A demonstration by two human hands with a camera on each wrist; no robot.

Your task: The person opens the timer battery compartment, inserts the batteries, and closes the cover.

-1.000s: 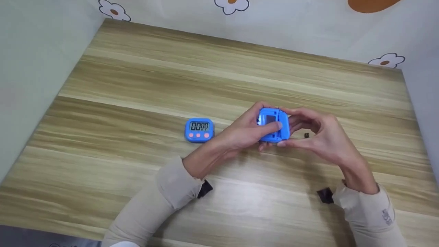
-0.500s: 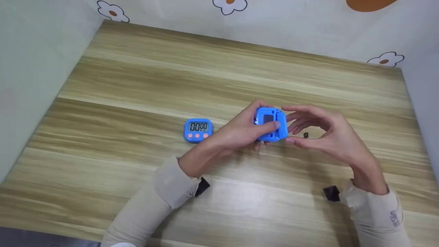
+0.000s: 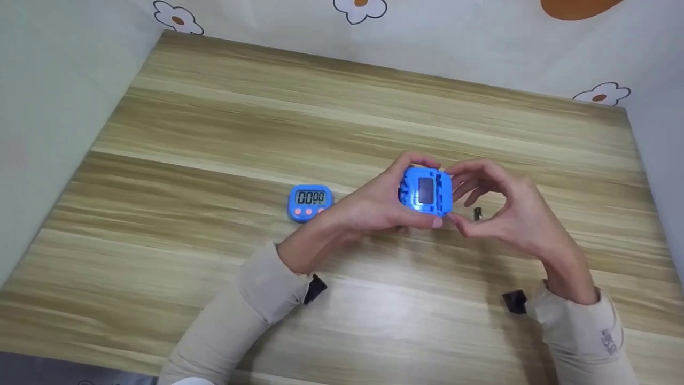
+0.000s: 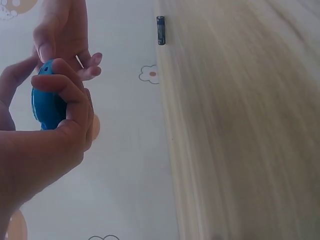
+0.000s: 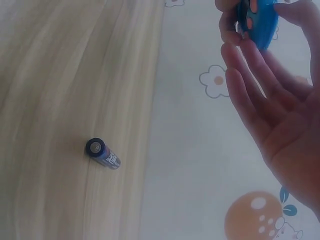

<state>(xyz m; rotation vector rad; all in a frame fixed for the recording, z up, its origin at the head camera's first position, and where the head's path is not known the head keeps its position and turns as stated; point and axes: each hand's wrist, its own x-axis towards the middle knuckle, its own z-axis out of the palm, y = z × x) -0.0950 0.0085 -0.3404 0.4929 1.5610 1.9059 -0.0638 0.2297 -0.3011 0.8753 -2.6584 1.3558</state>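
My left hand (image 3: 382, 200) grips a blue digital timer (image 3: 442, 187), its back towards the head camera. A dark rectangle shows in the middle of that back, and my left thumb lies along the near edge. At the timer's right end, my right hand (image 3: 526, 216) pinches the corners between thumb and forefinger, the other fingers loosely bent behind. In the right wrist view the blue timer (image 5: 265, 25) shows pink buttons on its front. A small battery (image 5: 106, 154) lies on the table below my right hand.
A second blue timer (image 3: 310, 203) rests face up on the wooden table (image 3: 214, 133), left of my hands, its display reading zeros. My left forearm covers its lower right corner. Pale walls with printed flowers (image 3: 360, 8) border the table.
My left thumb has slid from the middle of the timer's back to its near edge, uncovering the dark rectangle. My right fingers came away slightly, then returned to the timer's right end.
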